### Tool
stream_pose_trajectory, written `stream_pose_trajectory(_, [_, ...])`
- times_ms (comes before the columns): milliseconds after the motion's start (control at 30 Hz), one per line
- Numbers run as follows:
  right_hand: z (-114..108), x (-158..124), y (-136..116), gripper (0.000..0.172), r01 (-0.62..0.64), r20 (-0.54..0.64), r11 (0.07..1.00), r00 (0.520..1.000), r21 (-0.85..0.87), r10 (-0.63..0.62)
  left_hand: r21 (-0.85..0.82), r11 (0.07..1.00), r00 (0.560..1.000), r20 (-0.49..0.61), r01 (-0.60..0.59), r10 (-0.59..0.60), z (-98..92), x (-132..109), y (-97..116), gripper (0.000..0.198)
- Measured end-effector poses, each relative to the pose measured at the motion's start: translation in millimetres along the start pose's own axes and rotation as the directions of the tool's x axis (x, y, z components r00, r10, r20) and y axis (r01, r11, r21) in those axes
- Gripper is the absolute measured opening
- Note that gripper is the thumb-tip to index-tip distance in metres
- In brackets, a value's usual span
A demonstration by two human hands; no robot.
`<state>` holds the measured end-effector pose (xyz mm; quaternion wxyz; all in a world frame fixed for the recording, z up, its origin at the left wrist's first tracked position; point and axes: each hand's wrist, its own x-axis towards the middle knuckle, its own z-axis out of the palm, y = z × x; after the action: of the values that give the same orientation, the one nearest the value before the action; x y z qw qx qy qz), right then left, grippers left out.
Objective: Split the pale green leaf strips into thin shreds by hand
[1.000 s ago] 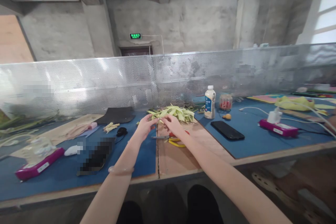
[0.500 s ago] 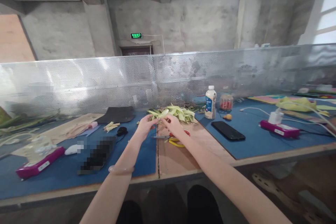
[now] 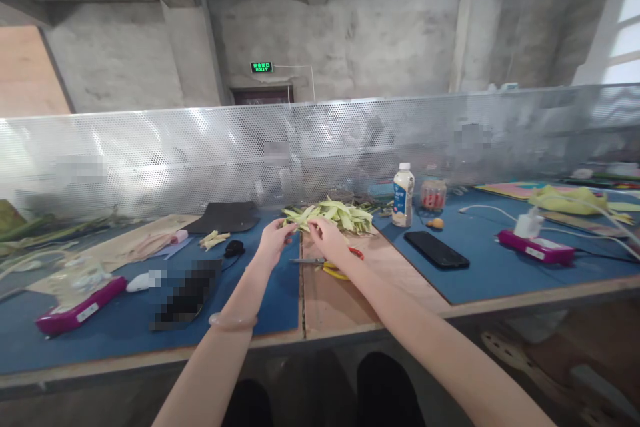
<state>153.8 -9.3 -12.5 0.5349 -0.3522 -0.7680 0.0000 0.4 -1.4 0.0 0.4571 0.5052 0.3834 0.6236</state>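
Beside pale green leaves (image 3: 350,217), left hand (image 3: 275,240), right hand (image 3: 328,239), fingers curled, both grips unclear

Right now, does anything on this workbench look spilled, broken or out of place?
Nothing appears spilled or broken; the pale green leaf strips lie heaped. Slightly odd: the metal scissors with red and yellow handles, partly hidden by the right forearm, their blades crossing from bare brown board onto blue mat, where an arm might catch them.

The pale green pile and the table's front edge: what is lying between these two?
In the head view, scissors with yellow and red handles lie there, partly covered by the right forearm.
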Motion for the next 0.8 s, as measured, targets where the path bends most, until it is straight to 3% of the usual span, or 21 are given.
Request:
stream_pose_trajectory(367, [-3.6, -1.3, -5.5, 0.030, 0.171, 0.074, 0.965, 0.984, -0.199, -0.160, 0.130, 0.991, 1.000, 0.002, -0.013, 0.013, -1.9, -0.1, -3.4, 0.040])
stream_pose_trajectory(600, [-6.5, 1.5, -3.2, 0.025, 0.258, 0.033, 0.917, 0.965, -0.306, -0.260, 0.186, 0.982, 0.992, 0.122, -0.030, 0.007, 1.5, -2.5, -3.2, 0.037])
stream_pose_trajectory(800, [-4.7, 1.5, -2.3, 0.023, 0.234, 0.002, 0.923, 0.969, -0.307, -0.245, 0.245, 0.967, 0.976, 0.215, -0.072, 0.018, 4.5, -7.6, -0.1, 0.035])
